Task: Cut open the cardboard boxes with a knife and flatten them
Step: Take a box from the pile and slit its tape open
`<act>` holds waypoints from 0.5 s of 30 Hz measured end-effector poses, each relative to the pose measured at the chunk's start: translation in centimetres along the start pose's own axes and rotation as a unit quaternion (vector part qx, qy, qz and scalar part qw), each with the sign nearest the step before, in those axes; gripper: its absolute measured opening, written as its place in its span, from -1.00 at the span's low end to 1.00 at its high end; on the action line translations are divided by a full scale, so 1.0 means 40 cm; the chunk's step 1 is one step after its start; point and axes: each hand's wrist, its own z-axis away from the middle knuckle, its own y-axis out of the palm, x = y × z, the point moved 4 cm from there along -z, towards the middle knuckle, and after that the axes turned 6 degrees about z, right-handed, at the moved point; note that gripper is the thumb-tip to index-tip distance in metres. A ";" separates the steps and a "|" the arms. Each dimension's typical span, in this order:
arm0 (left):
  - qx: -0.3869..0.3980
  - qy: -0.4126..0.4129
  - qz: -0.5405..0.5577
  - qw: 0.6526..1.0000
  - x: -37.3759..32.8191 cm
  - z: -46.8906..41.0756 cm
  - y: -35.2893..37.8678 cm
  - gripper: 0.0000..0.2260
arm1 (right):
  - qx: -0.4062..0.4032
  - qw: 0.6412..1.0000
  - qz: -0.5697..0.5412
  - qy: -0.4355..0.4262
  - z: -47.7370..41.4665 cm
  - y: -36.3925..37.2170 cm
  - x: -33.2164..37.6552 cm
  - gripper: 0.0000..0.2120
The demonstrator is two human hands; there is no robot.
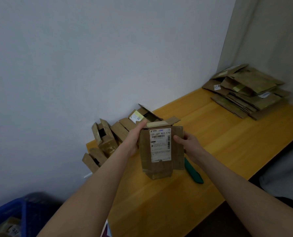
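Observation:
I hold a brown cardboard box (161, 151) with a white shipping label upright above the yellow table (227, 137). My left hand (135, 139) grips its left side, thumb up near the taped top flap. My right hand (188, 142) grips its right edge, thumb on the front face. The box's top flaps stand partly open. A green-handled knife (193, 171) lies on the table just right of and below the box, partly hidden behind it. Neither hand touches the knife.
Several unflattened boxes (108, 137) are piled against the wall at the table's left end. A stack of flattened cardboard (248, 91) lies at the far right corner. A blue crate (10, 218) holding cardboard sits at the lower left, off the table.

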 end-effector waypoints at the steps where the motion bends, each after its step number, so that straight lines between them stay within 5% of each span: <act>1: -0.001 -0.004 -0.004 1.000 0.000 0.001 0.000 -0.67 | 0.008 1.000 -0.003 0.003 -0.001 0.002 0.003 -0.76; 8: -0.031 -0.023 0.001 0.999 -0.009 0.004 0.001 -0.49 | 0.017 0.998 -0.051 0.039 -0.011 -0.001 -0.009 -0.71; 12: -0.085 0.004 0.019 0.996 -0.021 0.000 0.000 -0.79 | -0.036 0.997 -0.047 0.044 -0.023 0.002 -0.022 -0.70; 15: -0.101 0.040 0.011 0.994 -0.022 -0.011 -0.011 -0.75 | -0.068 0.997 -0.015 0.044 -0.032 0.000 -0.029 -0.59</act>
